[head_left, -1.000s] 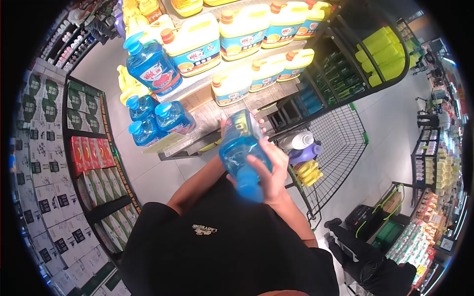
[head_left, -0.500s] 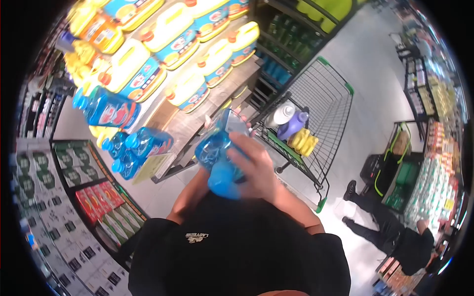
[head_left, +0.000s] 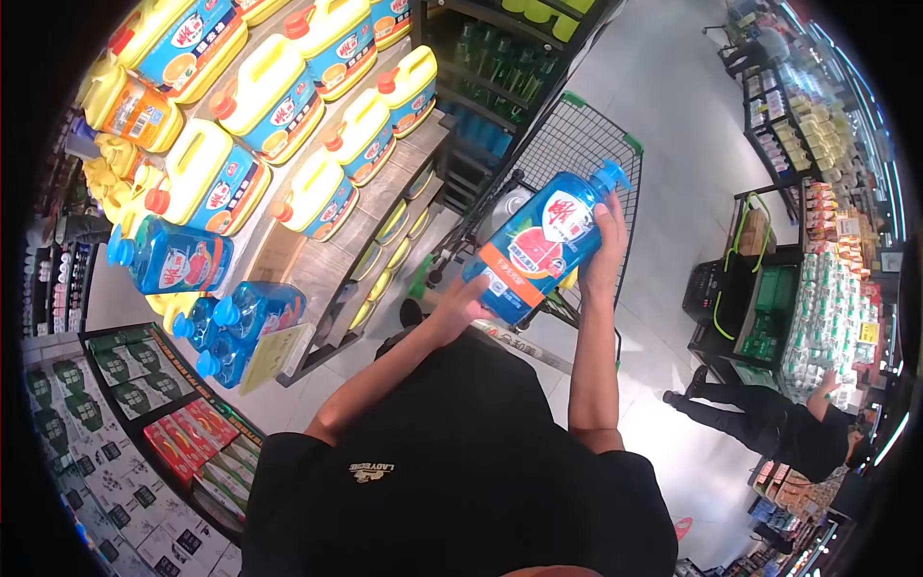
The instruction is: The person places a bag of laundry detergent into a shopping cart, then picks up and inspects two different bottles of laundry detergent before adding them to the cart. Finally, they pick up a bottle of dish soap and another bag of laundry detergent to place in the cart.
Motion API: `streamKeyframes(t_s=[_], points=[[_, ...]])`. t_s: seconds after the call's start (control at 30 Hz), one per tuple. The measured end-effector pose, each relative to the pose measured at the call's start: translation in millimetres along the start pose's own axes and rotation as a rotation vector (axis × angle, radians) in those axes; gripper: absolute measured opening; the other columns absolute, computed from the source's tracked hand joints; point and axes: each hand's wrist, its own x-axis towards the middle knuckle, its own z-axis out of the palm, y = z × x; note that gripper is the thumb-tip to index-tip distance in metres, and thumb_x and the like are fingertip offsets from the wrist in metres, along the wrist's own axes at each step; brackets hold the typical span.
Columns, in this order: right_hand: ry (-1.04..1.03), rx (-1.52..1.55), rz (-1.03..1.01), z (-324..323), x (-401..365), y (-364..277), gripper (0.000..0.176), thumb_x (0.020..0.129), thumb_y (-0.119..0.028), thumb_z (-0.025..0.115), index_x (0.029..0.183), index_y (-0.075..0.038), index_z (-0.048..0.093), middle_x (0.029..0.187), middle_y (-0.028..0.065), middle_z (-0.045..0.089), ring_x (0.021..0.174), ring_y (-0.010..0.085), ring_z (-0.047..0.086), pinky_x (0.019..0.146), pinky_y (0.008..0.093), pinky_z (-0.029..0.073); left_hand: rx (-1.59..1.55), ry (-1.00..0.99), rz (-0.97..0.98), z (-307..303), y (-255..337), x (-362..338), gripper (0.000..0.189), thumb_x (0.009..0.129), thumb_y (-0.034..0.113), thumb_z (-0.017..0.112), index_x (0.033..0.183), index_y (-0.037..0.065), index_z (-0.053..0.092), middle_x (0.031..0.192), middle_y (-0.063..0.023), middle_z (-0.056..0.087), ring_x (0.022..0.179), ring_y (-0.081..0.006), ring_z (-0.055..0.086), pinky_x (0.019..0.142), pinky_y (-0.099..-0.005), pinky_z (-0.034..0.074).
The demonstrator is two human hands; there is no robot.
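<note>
A blue dish soap bottle (head_left: 536,240) is between my hands in front of my chest, tilted with its cap to the upper right. Its label, facing me, shows a cut grapefruit. My left hand (head_left: 460,310) grips the bottom end, while my right hand (head_left: 608,240) is wrapped round the side near the cap. Just beyond the bottle stands a wire shopping cart (head_left: 567,130). The bottle hides most of what lies in the cart; part of a white bottle (head_left: 511,202) shows at its left.
To the left, a wooden display shelf (head_left: 385,178) carries rows of yellow jugs (head_left: 272,101) and several more blue bottles (head_left: 183,255). Stacked boxes (head_left: 197,423) stand at lower left. On the right, another person (head_left: 769,413) is beside stocked shelves (head_left: 827,308).
The blue bottle has turned from cap towards me to cap up and right, its label now showing. My hands have moved apart to its two ends. The view has shifted slightly right.
</note>
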Motion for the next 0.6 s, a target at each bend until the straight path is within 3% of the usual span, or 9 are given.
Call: streamKeyframes(t_s=[0.07, 0.13, 0.27, 0.33, 0.47, 0.6], points=[[0.003, 0.053, 0.015, -8, 4, 7, 0.075, 0.101, -0.037, 0.062, 0.154, 0.011, 0.04, 0.132, 0.0167, 0.064, 0.111, 0.0204, 0.068, 0.097, 0.0323, 0.054, 0.094, 0.024, 0.03, -4, -15, 3, 0.065, 0.106, 0.034, 0.063, 0.156, 0.008, 0.03, 0.142, -0.0139, 0.055, 0.129, -0.0271, 0.061, 0.102, -0.0474, 0.058], [0.013, 0.094, 0.017, -4, 4, 4, 0.073, 0.101, -0.04, 0.061, 0.151, 0.01, 0.044, 0.124, 0.0149, 0.067, 0.103, 0.02, 0.07, 0.089, 0.0324, 0.058, 0.174, 0.078, 0.035, 8, -8, -4, 0.069, 0.104, 0.037, 0.066, 0.155, 0.007, 0.031, 0.141, -0.0148, 0.055, 0.129, -0.0262, 0.06, 0.1, -0.0468, 0.058], [-0.015, 0.1, 0.023, 0, 6, 3, 0.075, 0.101, -0.039, 0.063, 0.153, 0.011, 0.042, 0.129, 0.0162, 0.065, 0.11, 0.02, 0.067, 0.095, 0.0325, 0.054, 0.241, 0.121, 0.077, 28, 10, -19, 0.077, 0.099, 0.042, 0.072, 0.153, 0.004, 0.032, 0.14, -0.0165, 0.054, 0.13, -0.0233, 0.058, 0.1, -0.0428, 0.056], [-0.034, 0.116, 0.04, 5, 3, -1, 0.075, 0.101, -0.034, 0.065, 0.155, 0.013, 0.042, 0.138, 0.018, 0.061, 0.12, 0.0203, 0.062, 0.105, 0.0323, 0.047, 0.266, 0.126, 0.091, 25, 10, -22, 0.082, 0.098, 0.043, 0.074, 0.154, 0.002, 0.03, 0.141, -0.0176, 0.053, 0.133, -0.0233, 0.055, 0.105, -0.0409, 0.051], [-0.088, 0.148, 0.04, 11, 5, 6, 0.075, 0.1, -0.035, 0.067, 0.154, 0.013, 0.043, 0.139, 0.0175, 0.061, 0.122, 0.0196, 0.06, 0.107, 0.0319, 0.045, 0.456, 0.187, 0.112, 10, 7, -33, 0.099, 0.094, 0.044, 0.078, 0.159, -0.002, 0.021, 0.146, -0.0199, 0.05, 0.138, -0.0247, 0.051, 0.115, -0.0379, 0.041], [-0.142, 0.145, 0.043, 20, 6, 8, 0.075, 0.1, -0.035, 0.067, 0.154, 0.012, 0.044, 0.14, 0.0162, 0.061, 0.122, 0.019, 0.059, 0.107, 0.0311, 0.044, 0.398, 0.093, 0.23, 11, 13, -37, 0.114, 0.09, 0.048, 0.081, 0.162, -0.009, 0.012, 0.151, -0.0227, 0.046, 0.141, -0.0269, 0.049, 0.119, -0.0395, 0.038]])
